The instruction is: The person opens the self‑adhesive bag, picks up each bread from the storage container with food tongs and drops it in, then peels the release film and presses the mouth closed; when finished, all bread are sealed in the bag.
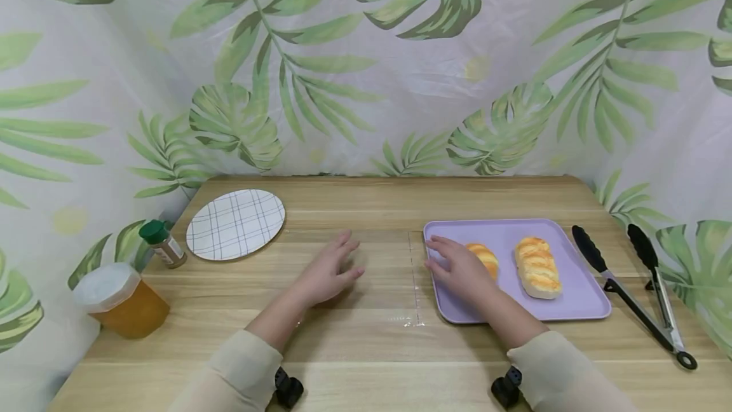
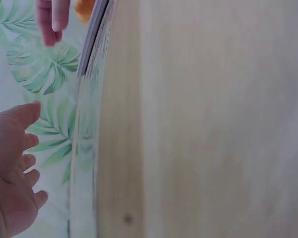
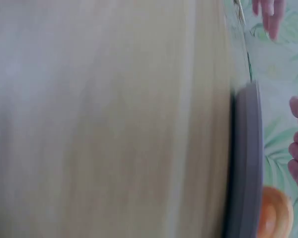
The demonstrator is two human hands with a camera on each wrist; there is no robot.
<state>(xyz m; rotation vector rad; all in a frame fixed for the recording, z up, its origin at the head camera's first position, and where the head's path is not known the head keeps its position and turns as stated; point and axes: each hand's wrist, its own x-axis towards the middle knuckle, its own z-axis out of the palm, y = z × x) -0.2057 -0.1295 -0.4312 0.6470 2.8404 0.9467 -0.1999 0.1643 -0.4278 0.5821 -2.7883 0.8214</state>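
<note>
My left hand (image 1: 326,272) hovers over the middle of the wooden table with its fingers loosely extended and nothing in them. Over the left edge of a purple tray (image 1: 577,310), my right hand (image 1: 460,269) is held with relaxed fingers, also holding nothing. On that tray lie a loaf-shaped bread (image 1: 537,267) with a golden ridged top and a second, rounder bread (image 1: 483,259), partly hidden behind my right hand. The left wrist view shows the palm of my left hand (image 2: 12,173) and its spread fingers.
A checked oval plate (image 1: 236,224) lies at the back left. Near it are a green-capped spice jar (image 1: 162,243) and a white-lidded amber container (image 1: 122,304) at the left edge. Black-tipped tongs (image 1: 640,313) lie right of the tray. A leaf-patterned cloth (image 1: 412,81) hangs behind the table.
</note>
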